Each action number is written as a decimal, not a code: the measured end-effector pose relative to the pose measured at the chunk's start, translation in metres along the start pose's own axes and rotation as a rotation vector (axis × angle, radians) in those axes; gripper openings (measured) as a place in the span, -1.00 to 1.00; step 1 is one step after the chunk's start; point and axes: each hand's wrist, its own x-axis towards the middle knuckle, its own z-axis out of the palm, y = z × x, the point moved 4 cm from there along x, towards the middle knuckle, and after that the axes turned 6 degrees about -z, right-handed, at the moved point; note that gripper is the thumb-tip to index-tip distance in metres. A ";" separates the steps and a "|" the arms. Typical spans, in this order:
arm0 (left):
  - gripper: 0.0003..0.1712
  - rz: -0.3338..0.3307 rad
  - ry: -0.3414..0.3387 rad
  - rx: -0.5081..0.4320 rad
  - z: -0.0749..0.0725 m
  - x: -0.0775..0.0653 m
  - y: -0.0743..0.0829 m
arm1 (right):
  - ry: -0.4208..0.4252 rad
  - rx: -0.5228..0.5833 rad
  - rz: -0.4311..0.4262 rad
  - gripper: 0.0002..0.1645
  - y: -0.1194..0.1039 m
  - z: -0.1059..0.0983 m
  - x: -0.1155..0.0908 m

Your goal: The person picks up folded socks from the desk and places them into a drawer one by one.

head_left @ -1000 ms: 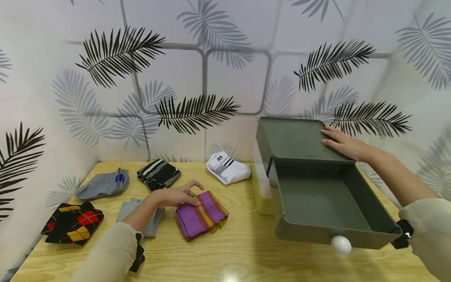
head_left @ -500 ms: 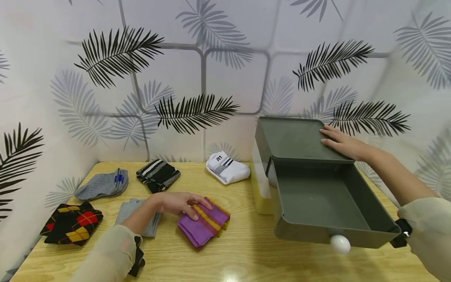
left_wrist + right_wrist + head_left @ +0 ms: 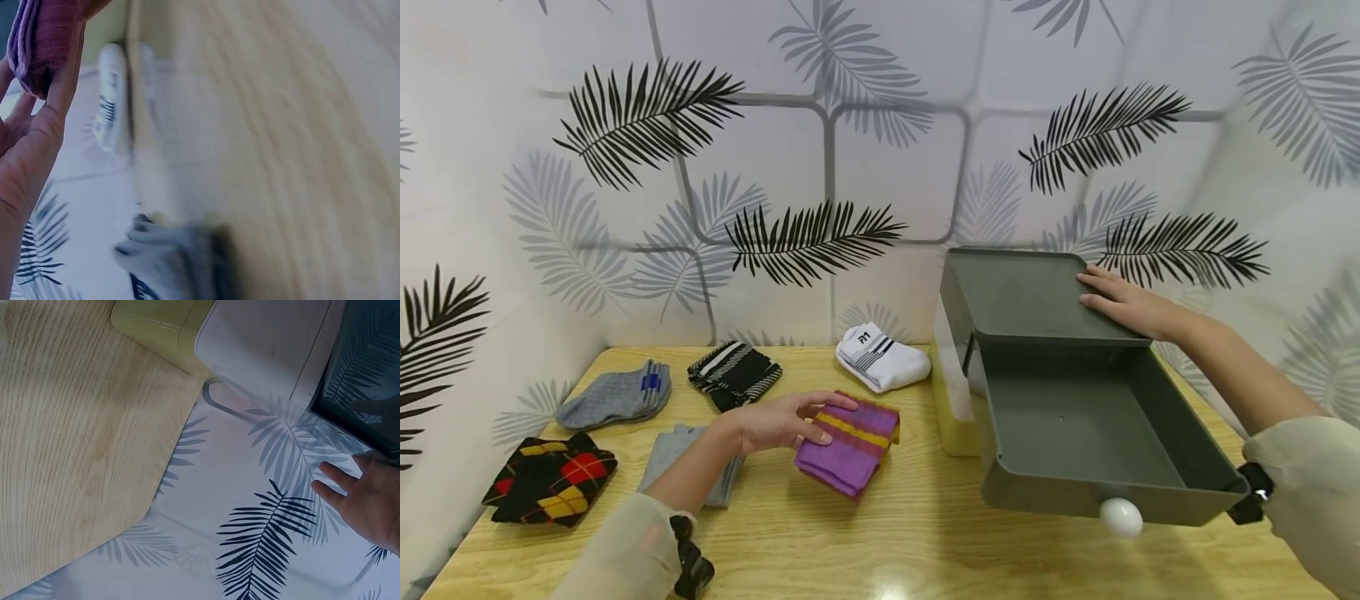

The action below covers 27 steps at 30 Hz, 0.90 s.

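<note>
Fabric [image 3: 853, 443] is folded, ribbed, purple with yellow and maroon stripes.

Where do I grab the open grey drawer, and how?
Probably best by its round white knob, pinched between thumb and fingers. Come from the front, the side nearest you: the knob sticks out around the middle of the front of the grey drawer, with nothing seen blocking it.

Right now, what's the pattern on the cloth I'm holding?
The cloth has purple, mauve and yellow stripes, clearest in head view.
</note>
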 end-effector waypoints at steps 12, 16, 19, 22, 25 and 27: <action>-0.34 0.148 0.032 -0.101 0.033 -0.014 0.058 | 0.002 -0.002 -0.009 -0.20 0.000 0.000 0.001; -0.35 0.163 0.054 -0.134 0.047 -0.018 0.078 | -0.004 0.000 -0.012 -0.20 0.000 0.000 0.000; -0.36 0.175 0.065 -0.154 0.057 -0.020 0.092 | -0.011 0.002 -0.013 -0.19 -0.001 0.000 0.000; -0.37 0.191 0.075 -0.173 0.068 -0.022 0.106 | -0.015 0.003 -0.011 -0.19 -0.002 0.001 -0.001; -0.38 0.208 0.084 -0.193 0.079 -0.023 0.120 | -0.014 0.001 -0.010 -0.19 -0.001 0.001 -0.001; -0.38 0.212 0.089 -0.202 0.087 -0.024 0.128 | -0.013 0.000 -0.012 -0.19 -0.001 0.001 0.000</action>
